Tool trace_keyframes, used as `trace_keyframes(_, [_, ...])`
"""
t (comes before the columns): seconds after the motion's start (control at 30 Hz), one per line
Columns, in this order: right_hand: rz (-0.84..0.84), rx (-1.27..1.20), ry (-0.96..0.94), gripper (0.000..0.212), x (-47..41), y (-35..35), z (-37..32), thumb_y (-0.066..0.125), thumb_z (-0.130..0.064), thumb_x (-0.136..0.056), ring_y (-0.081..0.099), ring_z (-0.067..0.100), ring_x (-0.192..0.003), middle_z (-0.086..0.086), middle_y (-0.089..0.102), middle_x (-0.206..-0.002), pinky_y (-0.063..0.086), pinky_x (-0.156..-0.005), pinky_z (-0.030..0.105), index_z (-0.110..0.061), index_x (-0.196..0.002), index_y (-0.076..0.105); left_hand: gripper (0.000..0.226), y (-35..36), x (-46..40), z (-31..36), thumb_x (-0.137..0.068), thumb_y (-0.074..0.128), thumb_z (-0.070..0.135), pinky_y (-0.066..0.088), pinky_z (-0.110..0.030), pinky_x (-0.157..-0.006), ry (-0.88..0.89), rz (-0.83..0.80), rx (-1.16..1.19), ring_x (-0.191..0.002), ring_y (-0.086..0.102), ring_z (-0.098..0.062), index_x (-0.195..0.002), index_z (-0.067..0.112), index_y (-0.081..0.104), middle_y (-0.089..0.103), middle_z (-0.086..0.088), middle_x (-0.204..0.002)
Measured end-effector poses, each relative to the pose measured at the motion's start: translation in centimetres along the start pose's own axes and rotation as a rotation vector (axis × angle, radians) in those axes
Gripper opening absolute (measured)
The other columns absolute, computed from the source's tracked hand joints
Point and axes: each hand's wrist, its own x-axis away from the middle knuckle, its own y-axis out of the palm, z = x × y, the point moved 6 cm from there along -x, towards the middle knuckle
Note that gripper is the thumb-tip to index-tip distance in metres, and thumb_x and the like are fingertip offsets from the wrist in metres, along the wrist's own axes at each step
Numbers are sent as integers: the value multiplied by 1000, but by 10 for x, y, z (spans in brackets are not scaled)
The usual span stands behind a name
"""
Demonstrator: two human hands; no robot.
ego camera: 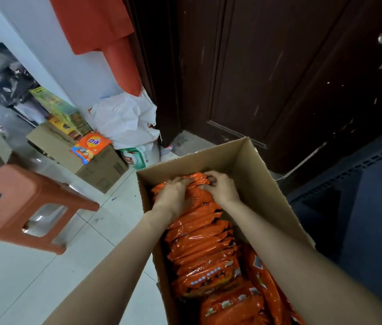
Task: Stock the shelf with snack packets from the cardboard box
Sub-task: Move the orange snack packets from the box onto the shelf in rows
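Both grips are down inside the cardboard box [255, 174]: the left hand [173, 195] and the right hand [220, 186] curl their fingers over the top edges of the farthest orange snack packets [199, 233], bunching several together at the far end of the row. Those packets stand on edge, packed tight from the far end toward the near end, with a second stack lying along the right wall.

Judging by the glossy film, each packet is probably light, soft and slippery, its contents likely crushable, so clamping a bunch flat between both palms should serve better than pinching the crimped seams.

Roughly a dozen packet edges show in the main row; the exact count cannot be told. One box is being emptied. No shelf is in view. An orange plastic stool [21, 202] stands on the tiled floor to the left.
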Motion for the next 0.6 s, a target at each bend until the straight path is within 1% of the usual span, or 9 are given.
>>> trace_keyframes(0.13, [51,47,-16,22,-2,-1,1,68,-17,-83,62,17,-102,2,68,-105,49,-93,39,-18,-105,66,55,-1,-3,0,-90,57,20,32,-38,-109,-9,15,-30,-131,34,-28,-141,24,36,39,-8,-143])
trace_keyframes(0.2, [83,80,-46,15,0,-5,1,66,-15,-84,63,16,-97,1,69,-99,50,-88,33,-18,-99,67,53,-3,-4,0,-89,59,20,33,-38,-107,-24,42,-49,-131,35,-27,-139,25,40,40,-7,-142])
trace_keyframes(0.27, [113,99,-75,11,2,-12,1,64,-14,-86,64,15,-93,1,70,-96,50,-83,29,-18,-95,69,51,-6,-5,1,-87,62,23,35,-40,-104,-20,84,-72,-127,39,-25,-134,27,46,45,-4,-136])
trace_keyframes(0.37, [157,117,-116,10,7,-21,0,63,-15,-86,65,12,-88,-3,70,-91,54,-81,33,-21,-91,69,46,-8,-5,7,-83,66,26,37,-42,-101,15,147,-89,-120,44,-24,-126,27,51,49,-1,-126])
trace_keyframes(0.43, [187,167,-137,10,11,-26,-3,63,-15,-86,65,12,-88,-4,70,-92,55,-80,34,-22,-92,69,41,-8,-5,11,-82,67,25,37,-41,-98,37,190,-102,-116,47,-23,-120,26,53,52,0,-121])
trace_keyframes(0.53, [232,229,-166,11,18,-32,-9,62,-17,-87,66,13,-89,-3,70,-95,54,-77,32,-22,-95,68,29,-12,-4,15,-83,64,22,40,-38,-92,72,250,-84,-109,50,-21,-110,25,54,55,1,-113])
trace_keyframes(0.6, [265,233,-186,12,22,-36,-13,61,-17,-87,65,12,-90,-3,70,-97,53,-77,29,-22,-97,67,21,-16,-2,18,-85,62,22,43,-36,-84,106,275,-65,-104,52,-20,-105,24,55,56,1,-108])
